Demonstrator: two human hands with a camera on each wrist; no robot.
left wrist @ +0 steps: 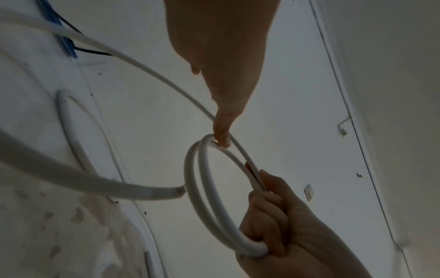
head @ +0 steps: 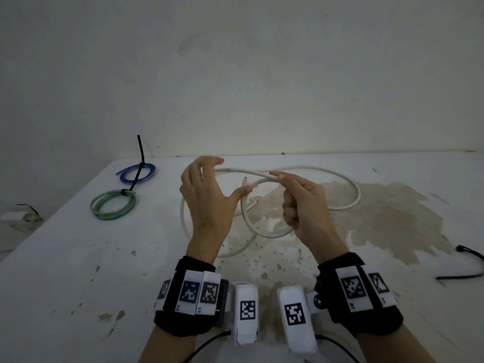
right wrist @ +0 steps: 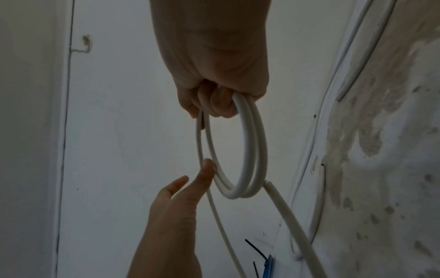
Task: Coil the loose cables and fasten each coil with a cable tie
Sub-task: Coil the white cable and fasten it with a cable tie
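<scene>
My right hand [head: 301, 205] grips a small coil of white cable [head: 243, 208] and holds it upright above the table [head: 78, 258]. In the right wrist view the coil [right wrist: 248, 143] shows about two turns hanging from the curled fingers [right wrist: 214, 101]. My left hand [head: 207, 197] is spread open beside the coil, only its thumb [left wrist: 222, 135] touching the top of the coil [left wrist: 191, 195]. The rest of the white cable [head: 351, 184] lies loose in wide curves on the table behind and under my hands.
A blue coil [head: 137, 174] and a green coil [head: 113, 208], each bound with a black tie, lie at the back left. A loose black cable tie [head: 468, 258] lies near the right edge. A wall stands close behind the table.
</scene>
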